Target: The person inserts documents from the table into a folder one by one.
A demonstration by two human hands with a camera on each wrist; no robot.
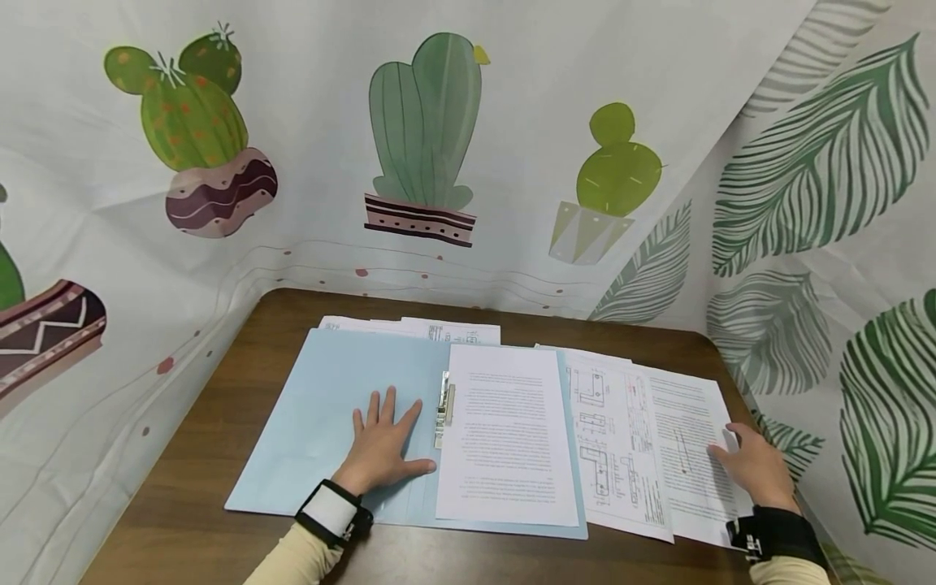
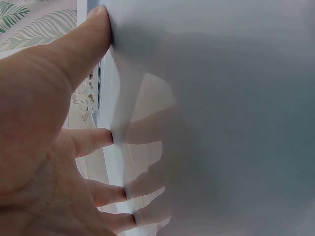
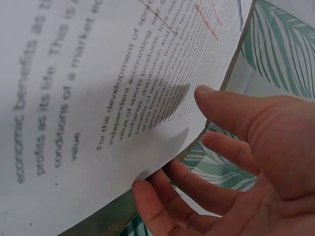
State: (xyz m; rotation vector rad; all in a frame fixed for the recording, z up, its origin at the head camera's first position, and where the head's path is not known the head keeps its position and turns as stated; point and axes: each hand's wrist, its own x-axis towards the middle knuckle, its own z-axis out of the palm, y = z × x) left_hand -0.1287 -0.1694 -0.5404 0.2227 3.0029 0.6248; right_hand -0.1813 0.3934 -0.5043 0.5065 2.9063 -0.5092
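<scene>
A light blue folder (image 1: 314, 398) lies spread out on the table, with a metal clip (image 1: 444, 410) along its spine. Printed white pages (image 1: 508, 447) rest on its right side. My left hand (image 1: 383, 451) presses flat on the left cover, fingers spread, thumb close to the spine. To the right of the folder is a sheet with technical drawings (image 1: 634, 496), and beside it a text page (image 1: 691, 406). My right hand (image 1: 759, 467) is at that page's right edge; in the right wrist view the thumb hovers by the print and fingertips (image 3: 142, 189) meet the edge.
More papers (image 1: 468, 331) stick out behind the folder's far edge. The brown wooden table (image 1: 183, 455) has rounded far corners. A cactus-printed cloth (image 1: 307, 162) hangs behind it, and a leaf-patterned cloth (image 1: 819, 187) hangs close along the right side.
</scene>
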